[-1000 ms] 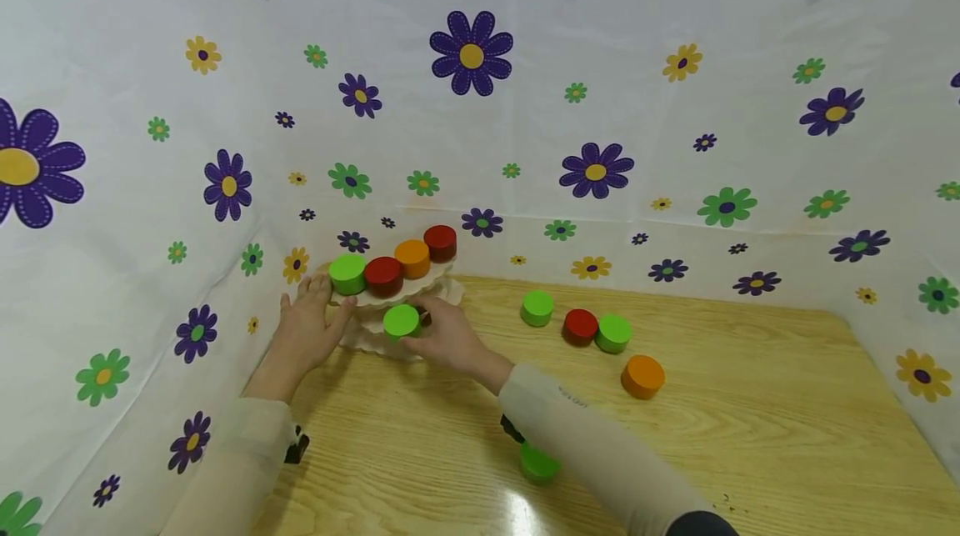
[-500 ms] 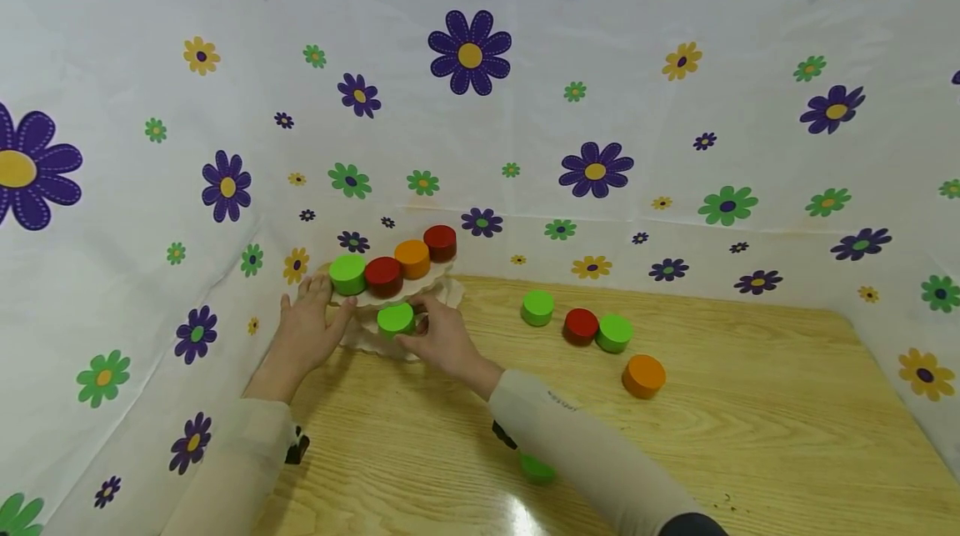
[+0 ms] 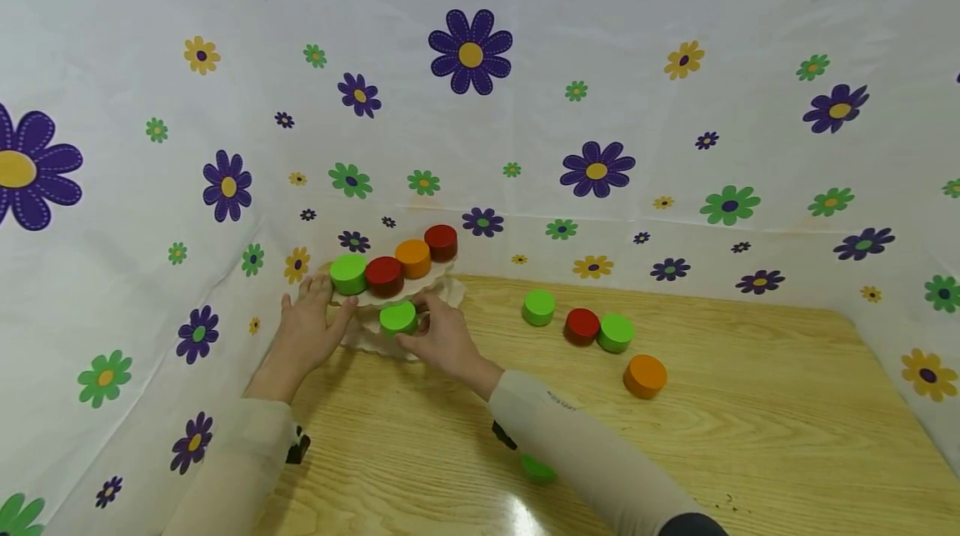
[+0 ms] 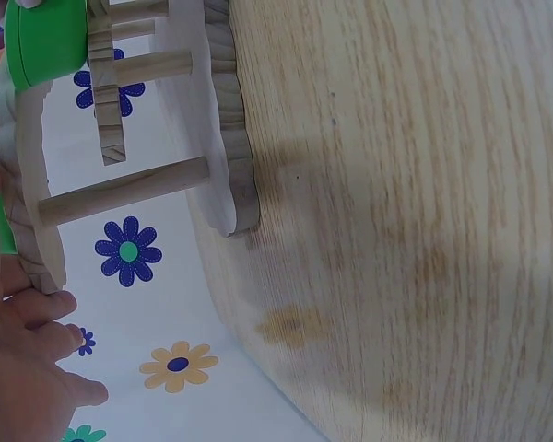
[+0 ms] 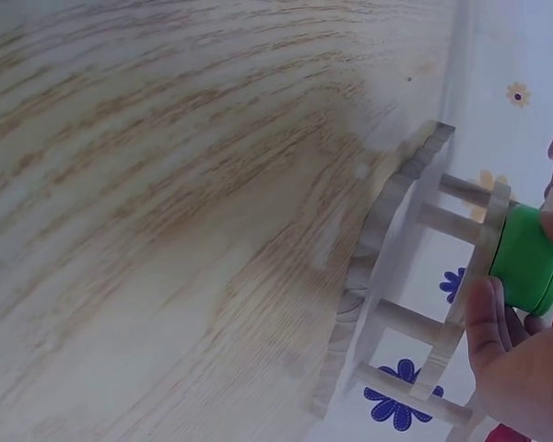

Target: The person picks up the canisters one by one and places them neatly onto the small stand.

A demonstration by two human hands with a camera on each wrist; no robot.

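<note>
A tiered wooden stand (image 3: pixel 375 343) with scalloped edges and round posts (image 4: pixel 129 191) stands in the back left corner. On its top tier sit a green, an orange and two red round blocks. My left hand (image 3: pixel 306 334) grips the left end of that tier, thumb on the front edge and fingers beyond. Just below the top tier, my right hand (image 3: pixel 448 339) pinches another green round block (image 3: pixel 397 318) between thumb and fingers. In the right wrist view this green block (image 5: pixel 527 260) is against a narrow wooden middle strip (image 5: pixel 467 304); the fingers partly hide it.
Right of the stand lie a green block (image 3: pixel 538 308), a red block (image 3: pixel 581 327), another green block (image 3: pixel 616 333) and an orange block (image 3: pixel 645 376). One more green block (image 3: pixel 537 468) is partly behind the right sleeve. Flowered sheets (image 3: pixel 517 127) enclose the wooden table (image 3: pixel 750 403).
My right hand has shifted the green block slightly left and up, close under the top tier, then almost stopped. The left hand keeps its place on the stand.
</note>
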